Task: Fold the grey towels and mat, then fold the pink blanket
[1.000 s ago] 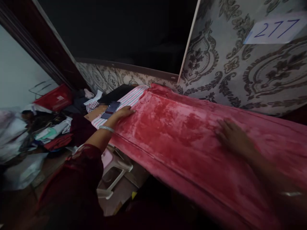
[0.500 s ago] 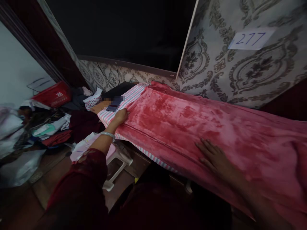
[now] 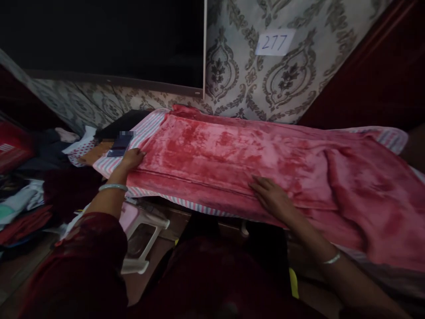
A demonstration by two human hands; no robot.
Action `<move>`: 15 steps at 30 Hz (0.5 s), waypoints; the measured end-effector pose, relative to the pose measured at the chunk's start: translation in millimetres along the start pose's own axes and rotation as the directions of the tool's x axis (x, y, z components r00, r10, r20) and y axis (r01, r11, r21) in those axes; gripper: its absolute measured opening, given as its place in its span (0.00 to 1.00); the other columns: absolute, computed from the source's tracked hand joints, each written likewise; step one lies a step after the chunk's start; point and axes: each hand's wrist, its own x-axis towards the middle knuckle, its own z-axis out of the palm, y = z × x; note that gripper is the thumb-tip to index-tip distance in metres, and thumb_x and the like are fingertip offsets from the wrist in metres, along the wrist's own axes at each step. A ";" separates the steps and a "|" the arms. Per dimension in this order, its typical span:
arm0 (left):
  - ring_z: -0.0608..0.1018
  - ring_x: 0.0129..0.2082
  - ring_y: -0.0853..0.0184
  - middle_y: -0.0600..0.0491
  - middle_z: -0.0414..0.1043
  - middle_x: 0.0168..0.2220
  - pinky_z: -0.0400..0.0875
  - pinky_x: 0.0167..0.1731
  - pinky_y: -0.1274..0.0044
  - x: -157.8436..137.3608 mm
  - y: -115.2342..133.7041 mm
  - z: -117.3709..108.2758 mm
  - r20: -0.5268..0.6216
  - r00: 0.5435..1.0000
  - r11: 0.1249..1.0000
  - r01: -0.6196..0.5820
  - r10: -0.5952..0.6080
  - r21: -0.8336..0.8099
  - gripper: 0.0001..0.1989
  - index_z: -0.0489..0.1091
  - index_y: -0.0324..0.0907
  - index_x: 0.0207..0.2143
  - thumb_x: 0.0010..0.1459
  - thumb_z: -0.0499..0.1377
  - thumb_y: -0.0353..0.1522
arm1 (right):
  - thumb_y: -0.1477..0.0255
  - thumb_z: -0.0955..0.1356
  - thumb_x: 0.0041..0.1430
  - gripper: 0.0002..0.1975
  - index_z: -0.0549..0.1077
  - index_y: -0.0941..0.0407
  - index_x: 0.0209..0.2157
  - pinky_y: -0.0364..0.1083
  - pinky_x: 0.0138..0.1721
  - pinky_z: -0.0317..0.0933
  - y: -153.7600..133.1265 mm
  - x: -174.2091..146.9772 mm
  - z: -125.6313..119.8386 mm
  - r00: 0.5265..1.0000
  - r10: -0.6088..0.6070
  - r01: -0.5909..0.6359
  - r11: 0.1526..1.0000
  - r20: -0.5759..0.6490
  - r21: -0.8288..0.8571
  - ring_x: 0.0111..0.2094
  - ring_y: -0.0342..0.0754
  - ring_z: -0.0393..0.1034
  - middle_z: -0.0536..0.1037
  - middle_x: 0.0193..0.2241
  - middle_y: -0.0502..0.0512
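A red plush blanket [image 3: 212,146] lies folded lengthwise over a striped cloth [image 3: 151,124] on a long surface. At the blanket's left edge, my left hand [image 3: 133,158] is closed with its fingers curled on the plush. My right hand [image 3: 270,195] rests palm down on the front part of the blanket, its fingers stretched out and holding nothing. To the right, the plush is rumpled into a raised fold. Just beyond my left hand, a phone [image 3: 120,145] sits on the striped cloth.
A large dark screen [image 3: 106,40] hangs on the patterned wall, beside a paper marked 277 [image 3: 275,42]. Piled clothes [image 3: 26,217] lie at the left. A plastic stool [image 3: 146,221] stands below the front edge. A black box-like object [image 3: 124,122] is behind the phone.
My view has turned to the right, showing more of the blanket's right end. My left hand stays at the left edge, and my right hand stays flat on the plush.
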 end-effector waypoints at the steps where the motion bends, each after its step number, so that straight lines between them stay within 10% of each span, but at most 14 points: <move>1: 0.78 0.43 0.57 0.37 0.78 0.44 0.66 0.37 0.75 -0.7 0.4 -0.6 0.004 1.000 1.000 -0.004 0.004 0.005 0.18 0.74 0.33 0.42 0.65 0.50 0.37 | 0.71 0.60 0.70 0.19 0.77 0.55 0.54 0.56 0.52 0.66 -2.9 0.9 -3.2 1.000 -0.007 0.007 0.999 0.003 -0.032 0.54 0.57 0.69 0.74 0.56 0.65; 7: 0.76 0.39 0.60 0.42 0.77 0.39 0.64 0.35 0.77 -4.4 1.7 -4.8 0.008 1.000 1.000 -0.018 0.018 0.010 0.16 0.73 0.34 0.38 0.65 0.50 0.37 | 0.78 0.60 0.67 0.20 0.77 0.54 0.53 0.49 0.38 0.61 -8.1 5.3 -14.8 0.998 0.021 -0.011 0.984 0.055 -0.175 0.38 0.52 0.66 0.76 0.36 0.61; 15: 0.75 0.38 0.61 0.45 0.77 0.35 0.63 0.33 0.79 -4.7 1.9 -7.3 -0.002 1.000 1.000 -0.017 0.017 0.010 0.17 0.72 0.35 0.37 0.65 0.50 0.39 | 0.78 0.60 0.67 0.20 0.78 0.52 0.53 0.51 0.41 0.60 3.8 -5.0 -16.7 0.984 0.101 -0.121 0.983 -0.149 -0.135 0.39 0.53 0.64 0.75 0.38 0.60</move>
